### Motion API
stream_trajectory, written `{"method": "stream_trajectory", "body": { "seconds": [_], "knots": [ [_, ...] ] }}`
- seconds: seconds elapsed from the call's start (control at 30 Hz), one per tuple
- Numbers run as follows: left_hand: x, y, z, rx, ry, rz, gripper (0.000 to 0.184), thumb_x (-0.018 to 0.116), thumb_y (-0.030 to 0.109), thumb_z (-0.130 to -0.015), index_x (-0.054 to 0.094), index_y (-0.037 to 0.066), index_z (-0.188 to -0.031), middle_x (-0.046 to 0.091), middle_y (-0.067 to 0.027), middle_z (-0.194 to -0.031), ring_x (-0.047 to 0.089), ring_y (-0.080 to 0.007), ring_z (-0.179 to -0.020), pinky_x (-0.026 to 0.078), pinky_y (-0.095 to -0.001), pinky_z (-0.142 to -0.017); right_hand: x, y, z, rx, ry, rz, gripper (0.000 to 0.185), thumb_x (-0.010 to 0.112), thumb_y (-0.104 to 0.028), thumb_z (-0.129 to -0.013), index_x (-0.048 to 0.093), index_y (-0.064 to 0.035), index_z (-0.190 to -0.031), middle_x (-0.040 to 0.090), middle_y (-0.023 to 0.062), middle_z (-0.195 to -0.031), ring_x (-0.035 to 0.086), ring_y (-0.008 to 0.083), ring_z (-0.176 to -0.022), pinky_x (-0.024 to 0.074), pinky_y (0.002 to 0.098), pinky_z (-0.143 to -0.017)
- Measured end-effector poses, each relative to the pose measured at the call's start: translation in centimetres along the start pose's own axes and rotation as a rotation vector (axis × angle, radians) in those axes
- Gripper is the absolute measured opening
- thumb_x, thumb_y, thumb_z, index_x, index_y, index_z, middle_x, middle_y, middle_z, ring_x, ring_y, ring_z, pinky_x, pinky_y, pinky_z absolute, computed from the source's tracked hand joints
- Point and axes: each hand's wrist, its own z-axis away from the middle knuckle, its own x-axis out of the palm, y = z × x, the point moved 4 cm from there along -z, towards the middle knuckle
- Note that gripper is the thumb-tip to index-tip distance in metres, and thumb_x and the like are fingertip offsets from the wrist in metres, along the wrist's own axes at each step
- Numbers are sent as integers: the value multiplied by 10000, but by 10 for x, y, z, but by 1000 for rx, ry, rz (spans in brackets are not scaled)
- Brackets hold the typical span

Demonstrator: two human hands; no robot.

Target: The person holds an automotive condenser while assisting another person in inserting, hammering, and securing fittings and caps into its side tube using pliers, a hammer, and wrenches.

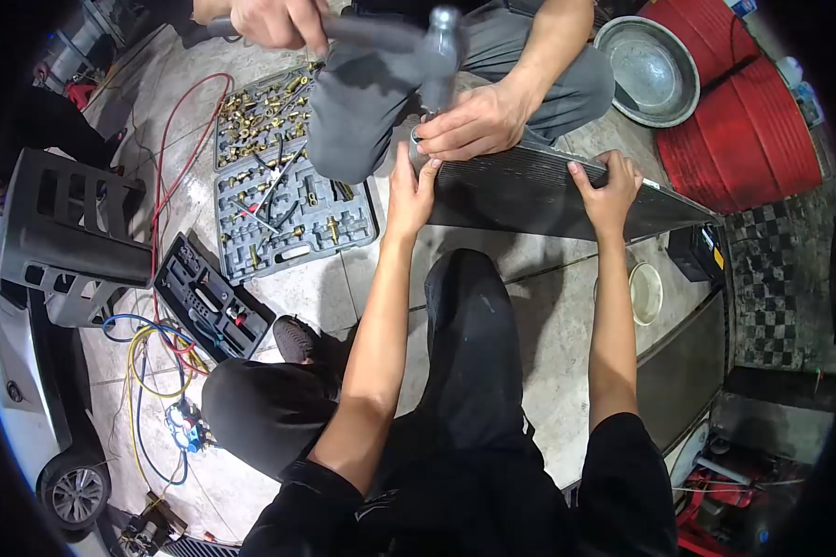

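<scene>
Fingers (428,174) of the left hand (407,197) close around the left end of a finned panel (520,193), mid-scene; the right hand (611,190) clamps its upper edge; beyond, a co-worker's hand (478,121) and hammer (443,58), fittings case (297,249) left, metal basin (648,72) far right

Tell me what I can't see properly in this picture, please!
Head view: the hammer's handle is blurred.
Head view: part of the finned panel is hidden behind the other person's lower hand.
Head view: the car is cut off by the dark left rim.
Head view: any markings on the blue gauges are too small to read.
</scene>
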Motion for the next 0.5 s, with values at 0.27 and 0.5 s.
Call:
{"method": "stream_trajectory", "body": {
  "seconds": [0.27,0.5],
  "knots": [
    [-1,-2,0,-2,-14,-25,501,620,282,-967,443,-70,-1277,640,-324,-1062,631,-451,-1018,485,-458,-861,-1,-1,0,6,1,1,494,801,-511,-730,600,-66,-808,592,76,-791,565,287,-813,374,407,-846],
    [-2,0,-1,-47,-50,48,433,621,273,-969,466,-33,-1233,653,-293,-1046,639,-431,-997,488,-444,-854,0,0,1,7,1,12,492,806,-506,-727,602,-68,-816,591,75,-793,569,285,-818,375,407,-851]
  ]
}}
